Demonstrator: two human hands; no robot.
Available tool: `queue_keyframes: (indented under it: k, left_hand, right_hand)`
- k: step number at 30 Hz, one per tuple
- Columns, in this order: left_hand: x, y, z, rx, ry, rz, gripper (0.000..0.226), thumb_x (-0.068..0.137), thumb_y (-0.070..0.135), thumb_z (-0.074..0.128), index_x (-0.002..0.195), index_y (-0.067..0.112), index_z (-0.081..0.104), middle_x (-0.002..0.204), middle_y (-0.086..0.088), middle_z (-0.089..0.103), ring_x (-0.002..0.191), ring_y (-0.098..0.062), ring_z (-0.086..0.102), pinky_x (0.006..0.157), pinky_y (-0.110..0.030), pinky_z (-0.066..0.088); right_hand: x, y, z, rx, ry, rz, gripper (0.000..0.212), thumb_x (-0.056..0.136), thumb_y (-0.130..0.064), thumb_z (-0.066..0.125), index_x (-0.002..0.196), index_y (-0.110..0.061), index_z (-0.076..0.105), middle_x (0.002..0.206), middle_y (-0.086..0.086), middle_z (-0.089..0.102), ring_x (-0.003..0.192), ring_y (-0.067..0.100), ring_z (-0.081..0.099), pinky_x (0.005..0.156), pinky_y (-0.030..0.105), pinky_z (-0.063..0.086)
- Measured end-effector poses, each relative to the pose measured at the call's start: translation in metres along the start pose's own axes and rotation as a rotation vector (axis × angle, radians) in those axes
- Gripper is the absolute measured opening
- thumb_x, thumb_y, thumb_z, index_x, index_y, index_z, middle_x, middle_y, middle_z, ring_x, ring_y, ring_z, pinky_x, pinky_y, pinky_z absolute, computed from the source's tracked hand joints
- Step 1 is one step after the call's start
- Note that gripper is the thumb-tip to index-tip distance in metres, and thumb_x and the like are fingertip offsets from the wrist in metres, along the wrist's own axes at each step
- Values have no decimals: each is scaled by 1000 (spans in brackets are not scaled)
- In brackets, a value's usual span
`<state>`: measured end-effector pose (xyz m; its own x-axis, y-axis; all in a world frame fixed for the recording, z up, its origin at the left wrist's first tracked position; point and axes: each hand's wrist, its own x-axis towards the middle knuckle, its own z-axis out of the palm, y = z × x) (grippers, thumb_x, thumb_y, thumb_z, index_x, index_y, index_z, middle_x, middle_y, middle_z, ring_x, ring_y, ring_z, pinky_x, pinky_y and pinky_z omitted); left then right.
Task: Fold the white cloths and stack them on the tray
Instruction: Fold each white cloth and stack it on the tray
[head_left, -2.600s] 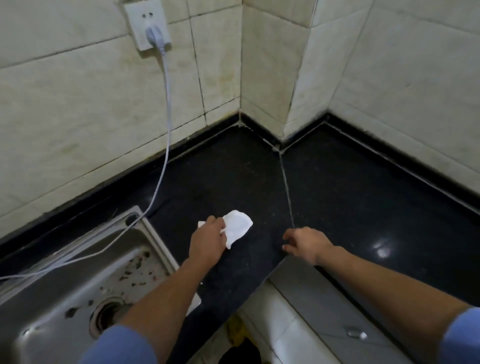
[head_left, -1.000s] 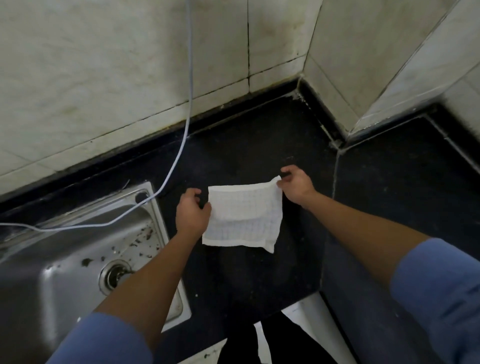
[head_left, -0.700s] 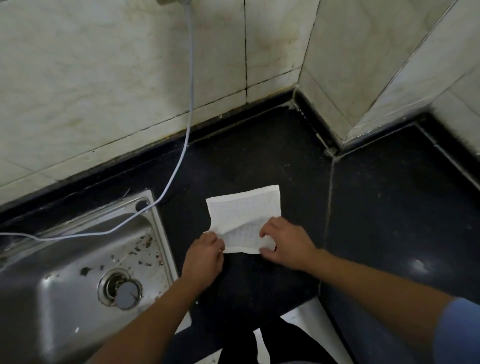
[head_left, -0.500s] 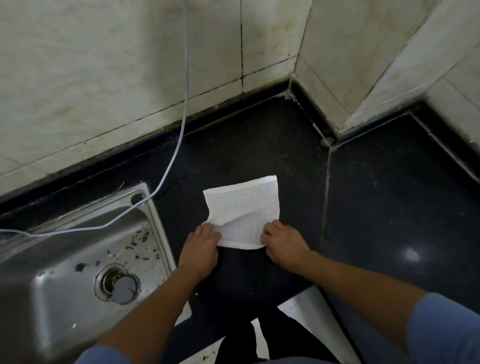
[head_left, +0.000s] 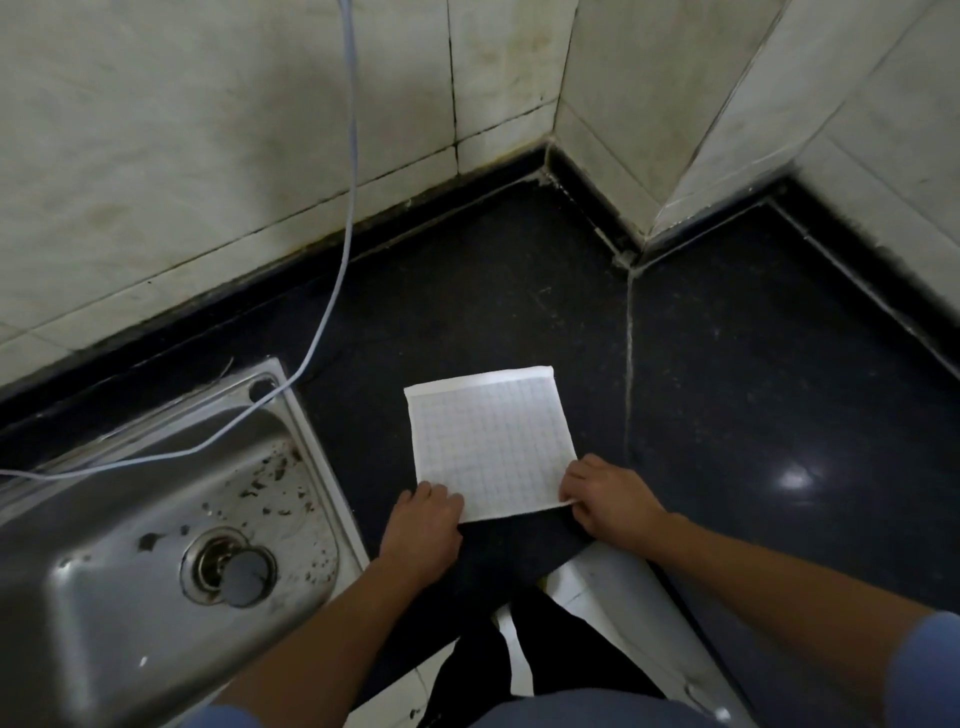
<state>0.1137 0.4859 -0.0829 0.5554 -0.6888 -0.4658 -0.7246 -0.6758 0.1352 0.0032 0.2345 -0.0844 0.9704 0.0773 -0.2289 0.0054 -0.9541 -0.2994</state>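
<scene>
Rumpled a moment ago, the cloth (head_left: 491, 441) now lies flat on the bench (head_left: 727, 389) beside the sink (head_left: 104, 639). The left hand (head_left: 423, 525) and right hand (head_left: 608, 501) pinch its near corners, so folding can probably begin.

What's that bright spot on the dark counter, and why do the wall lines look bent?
Head view: the bright patch is glare on the glossy black counter; the wide-angle lens bows the joints between wall tiles; dim light, yet the grid on the white cloth looks sharp.
</scene>
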Motion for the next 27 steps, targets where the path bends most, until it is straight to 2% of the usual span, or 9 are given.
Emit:
queue_keyframes:
  k: [2, 4, 7, 11, 14, 17, 24, 27]
  left_hand:
    - [-4, -2, -1, -6, -83, 49, 21, 84, 16, 50, 103, 12, 57, 109, -8, 56, 104, -27, 52, 85, -36, 41]
    - [-9, -6, -5, -78, -182, 56, 19, 84, 13, 49, 100, 12, 58, 110, -7, 57, 101, -25, 54, 82, -34, 43]
    - [-8, -18, -18, -240, -268, 7, 15, 82, 15, 55, 93, 16, 65, 103, -4, 63, 91, -20, 60, 73, -28, 46]
    - [8, -41, -50, -438, -121, -92, 16, 80, 13, 67, 95, 15, 73, 91, 1, 69, 84, -12, 64, 76, -23, 49]
    - [27, -56, -71, -581, 63, -234, 12, 77, 10, 72, 89, 12, 74, 75, 1, 65, 73, -12, 62, 69, -19, 43]
    - [46, -63, -81, -622, 181, -316, 6, 78, 8, 71, 83, 11, 72, 70, 0, 63, 71, -15, 61, 68, -20, 42]
    - [86, -66, -69, -594, 208, -422, 12, 81, 8, 66, 75, 18, 65, 79, -5, 67, 78, -22, 64, 73, -31, 52]
    - [92, -65, -61, -538, 203, -469, 7, 83, 11, 61, 85, 16, 65, 87, -8, 67, 83, -26, 64, 73, -36, 53]
  right_hand:
    - [-4, -3, -1, 4, -88, 19, 24, 77, -26, 43, 82, -21, 66, 90, -5, 61, 85, 18, 59, 56, 26, 43]
    - [-6, -4, -6, 9, -234, 62, 21, 86, -25, 49, 96, -21, 66, 103, -3, 60, 99, 17, 54, 69, 29, 41]
    - [0, -3, -23, 108, -365, 154, 18, 88, -29, 54, 100, -24, 67, 105, -4, 63, 99, 15, 57, 79, 30, 44]
    - [23, 8, -50, 271, -221, 255, 12, 87, -25, 58, 93, -23, 69, 88, -9, 60, 84, 13, 59, 70, 28, 43]
    - [49, 17, -68, 357, -94, 379, 13, 86, -26, 64, 98, -24, 68, 93, -3, 65, 88, 17, 61, 72, 30, 45]
    - [75, 23, -71, 365, -39, 462, 15, 86, -28, 65, 100, -25, 67, 99, -1, 66, 92, 19, 61, 75, 31, 48]
    - [109, 34, -54, 250, -65, 550, 15, 89, -31, 58, 103, -25, 61, 101, 2, 66, 91, 22, 62, 74, 34, 49]
    - [111, 36, -48, 173, -83, 551, 19, 90, -33, 58, 106, -22, 57, 102, 3, 66, 90, 24, 62, 73, 35, 50]
